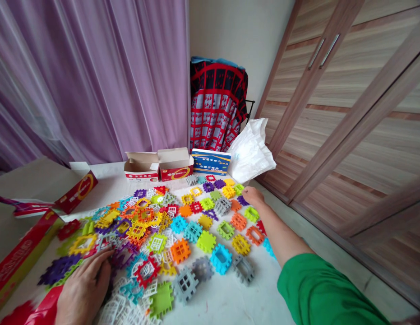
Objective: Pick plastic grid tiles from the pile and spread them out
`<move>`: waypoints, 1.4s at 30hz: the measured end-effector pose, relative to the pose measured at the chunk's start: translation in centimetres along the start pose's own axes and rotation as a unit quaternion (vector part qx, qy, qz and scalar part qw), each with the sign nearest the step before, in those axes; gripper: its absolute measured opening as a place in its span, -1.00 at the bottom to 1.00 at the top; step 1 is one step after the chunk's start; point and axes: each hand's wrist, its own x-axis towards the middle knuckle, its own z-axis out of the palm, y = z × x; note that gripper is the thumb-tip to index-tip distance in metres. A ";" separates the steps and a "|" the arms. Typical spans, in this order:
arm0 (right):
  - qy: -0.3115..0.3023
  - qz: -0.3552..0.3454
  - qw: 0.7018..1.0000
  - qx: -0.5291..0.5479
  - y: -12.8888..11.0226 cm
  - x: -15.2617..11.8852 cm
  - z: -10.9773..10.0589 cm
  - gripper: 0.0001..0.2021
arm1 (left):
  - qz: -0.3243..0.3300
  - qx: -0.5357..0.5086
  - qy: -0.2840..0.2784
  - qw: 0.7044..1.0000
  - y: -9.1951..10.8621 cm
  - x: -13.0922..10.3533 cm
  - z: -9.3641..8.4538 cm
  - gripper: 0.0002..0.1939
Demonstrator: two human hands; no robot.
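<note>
My right hand (253, 196), at the far right edge of the spread blocks, has its fingers closed at a purple interlocking block (242, 200); the fingertips are partly hidden. A lime block (238, 189) lies just beside it. At lower left, my left hand (86, 277) rests over the heaped pieces, fingers stretched forward and nothing visibly gripped. Near its fingertips are purple pieces (125, 255) and white lattice pieces (117, 309). Spaced-out blocks lie between the hands, among them an orange block (180, 250), a blue block (221, 258) and a grey block (185, 284).
Two open red-and-white boxes (142, 174) and a blue box (211, 162) stand at the back. A white bag (253, 151) sits at the back right. A large open carton (27, 253) occupies the left side. Wooden wardrobe doors (331, 113) rise at right, a purple curtain (94, 76) behind.
</note>
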 end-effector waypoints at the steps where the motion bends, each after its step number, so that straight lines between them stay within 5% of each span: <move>1: 0.000 -0.003 1.000 -0.001 0.0 0.0 0.0 -0.69 | -0.001 0.000 0.003 1.000 0.1 0.1 0.0 -0.62; 7: 0.012 -0.022 1.000 -0.014 0.0 -0.7 -0.5 -0.68 | -0.024 -0.003 0.011 1.000 0.5 0.1 0.0 -0.59; 11: 0.029 -0.111 0.993 -0.014 -1.5 -0.7 -0.9 -0.61 | -0.037 -0.006 0.002 0.999 0.5 0.1 0.1 -0.59; 16: -0.047 -0.260 0.962 -0.068 -4.1 0.7 -1.4 -0.21 | -0.043 -0.006 -0.009 0.999 0.4 0.0 -0.1 -0.62; 20: -0.088 -0.318 0.935 -0.130 -5.4 1.7 -1.8 -0.16 | -0.042 -0.014 -0.009 0.999 0.3 0.0 -0.1 -0.62; 31: -0.106 -0.338 0.926 -0.132 -5.7 1.8 -1.0 -0.42 | -0.025 -0.013 -0.017 0.999 0.4 0.0 -0.3 -0.63; 42: -0.088 -0.337 0.929 -0.128 -5.8 0.7 -2.2 -0.34 | -0.035 -0.015 -0.007 0.999 0.7 0.1 -0.3 -0.64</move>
